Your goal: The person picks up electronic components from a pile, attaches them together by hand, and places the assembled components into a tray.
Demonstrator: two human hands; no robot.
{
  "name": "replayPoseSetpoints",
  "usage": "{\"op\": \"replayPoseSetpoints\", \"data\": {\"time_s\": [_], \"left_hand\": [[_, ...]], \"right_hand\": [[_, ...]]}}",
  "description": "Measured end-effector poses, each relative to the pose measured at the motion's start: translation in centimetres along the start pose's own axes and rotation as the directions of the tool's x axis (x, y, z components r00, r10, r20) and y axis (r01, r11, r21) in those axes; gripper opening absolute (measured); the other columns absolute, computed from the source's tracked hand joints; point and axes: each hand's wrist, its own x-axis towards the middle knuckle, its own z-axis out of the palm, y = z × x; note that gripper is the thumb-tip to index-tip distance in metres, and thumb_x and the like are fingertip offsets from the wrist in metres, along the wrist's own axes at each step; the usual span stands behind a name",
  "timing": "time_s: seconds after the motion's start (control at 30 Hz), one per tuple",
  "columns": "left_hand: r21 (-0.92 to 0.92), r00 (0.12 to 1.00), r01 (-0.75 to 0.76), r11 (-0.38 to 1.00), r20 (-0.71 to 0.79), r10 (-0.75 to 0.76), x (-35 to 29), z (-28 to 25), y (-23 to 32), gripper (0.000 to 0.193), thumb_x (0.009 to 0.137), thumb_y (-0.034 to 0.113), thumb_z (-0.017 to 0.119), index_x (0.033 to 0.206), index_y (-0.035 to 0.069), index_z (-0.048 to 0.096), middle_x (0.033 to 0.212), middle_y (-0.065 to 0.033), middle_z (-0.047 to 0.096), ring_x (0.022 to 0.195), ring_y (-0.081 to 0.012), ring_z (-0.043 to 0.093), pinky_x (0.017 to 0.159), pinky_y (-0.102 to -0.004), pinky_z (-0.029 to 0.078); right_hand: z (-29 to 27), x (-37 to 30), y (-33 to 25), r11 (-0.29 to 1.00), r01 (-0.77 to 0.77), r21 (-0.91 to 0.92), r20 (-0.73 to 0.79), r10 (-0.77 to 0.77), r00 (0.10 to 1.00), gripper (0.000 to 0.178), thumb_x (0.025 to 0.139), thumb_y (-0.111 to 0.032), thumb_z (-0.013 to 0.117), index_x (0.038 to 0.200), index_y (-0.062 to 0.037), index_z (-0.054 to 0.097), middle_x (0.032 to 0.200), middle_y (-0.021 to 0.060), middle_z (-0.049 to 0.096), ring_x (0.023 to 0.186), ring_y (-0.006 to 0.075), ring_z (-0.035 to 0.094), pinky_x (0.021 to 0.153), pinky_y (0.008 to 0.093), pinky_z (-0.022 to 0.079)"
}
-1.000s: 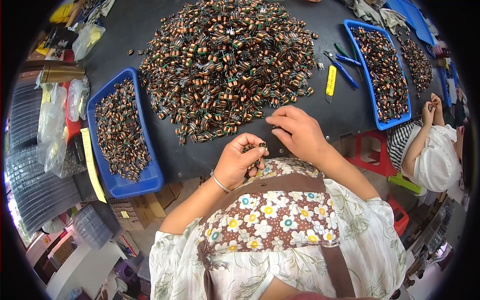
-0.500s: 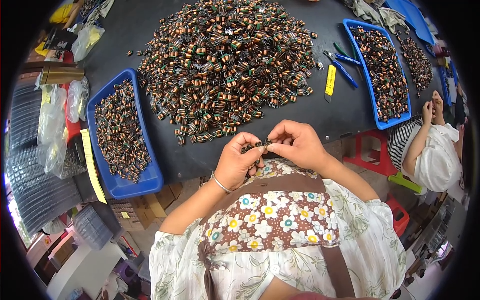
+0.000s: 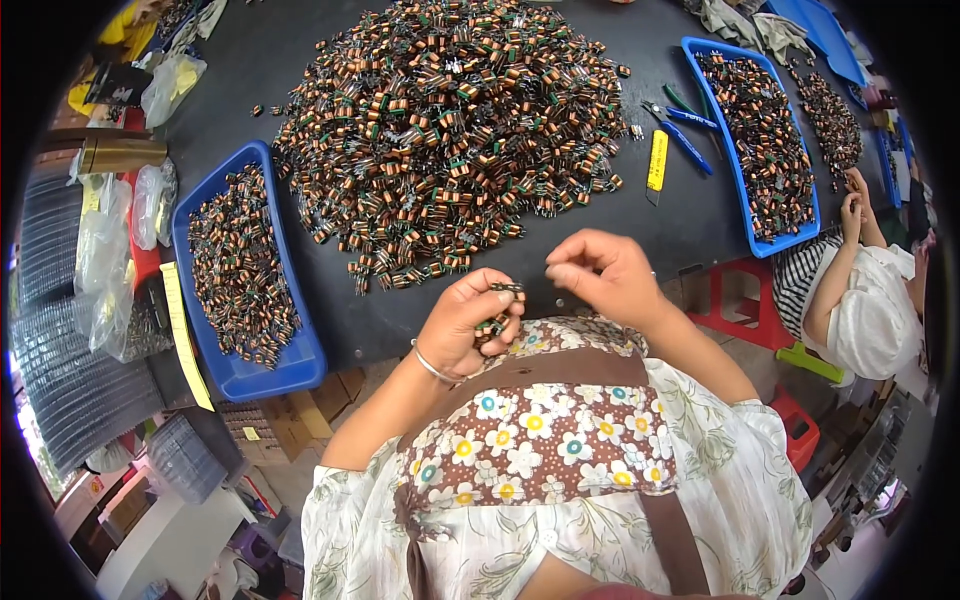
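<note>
My left hand (image 3: pixel 465 322) is closed around several small copper-wound coils (image 3: pixel 491 328), one of them pinched up near the thumb and forefinger. To its right, apart from it, my right hand (image 3: pixel 605 276) has its fingers curled and thumb tip near the forefinger. Whether anything sits between those tips is too small to make out. Beyond both hands a large heap of the same coils (image 3: pixel 450 140), copper with black and green parts and metal pins, covers the middle of the dark table (image 3: pixel 400 318).
A blue tray (image 3: pixel 262 378) of coils stands at left, another blue tray (image 3: pixel 768 248) at right. Blue-handled cutters (image 3: pixel 688 150) and a yellow utility knife (image 3: pixel 656 162) lie between heap and right tray. A co-worker (image 3: pixel 868 300) sits at far right, near a red stool (image 3: pixel 745 300).
My hands, together before, have drawn apart. The right hand has moved slightly up and right, away from the coils; the left keeps its coils, now more visible in its palm.
</note>
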Motion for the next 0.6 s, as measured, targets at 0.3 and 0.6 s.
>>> {"op": "replayPoseSetpoints", "data": {"time_s": [0.3, 0.6], "left_hand": [[-0.021, 0.786, -0.607, 0.794, -0.168, 0.596, -5.1, -3.9, 10.2, 0.012, 0.086, 0.016, 0.054, 0.094, 0.007, 0.053, 0.079, -0.0047, 0.054, 0.054, -0.0108, 0.046, 0.036, -0.0186, 0.033], [0.909, 0.094, -0.386, 0.155, -0.129, 0.987, -13.0, -6.4, 14.7, 0.027, 0.088, 0.003, 0.047, 0.115, -0.002, 0.052, 0.110, -0.0097, 0.059, 0.097, -0.0160, 0.056, 0.086, -0.0286, 0.044]], "right_hand": [[-8.8, 3.3, 1.5, 0.605, 0.151, -0.782, -0.274, -0.550, 0.789, 0.020, 0.074, 0.000, 0.064, 0.093, -0.0031, 0.060, 0.083, 0.0068, 0.060, 0.066, 0.0130, 0.057, 0.061, 0.0243, 0.046], [-3.0, 0.1, -1.8, 0.854, 0.208, -0.476, -0.120, -0.297, 0.947, 0.019, 0.073, -0.001, 0.066, 0.091, 0.0003, 0.059, 0.080, 0.0052, 0.054, 0.066, 0.0096, 0.053, 0.060, 0.0217, 0.044]]}}
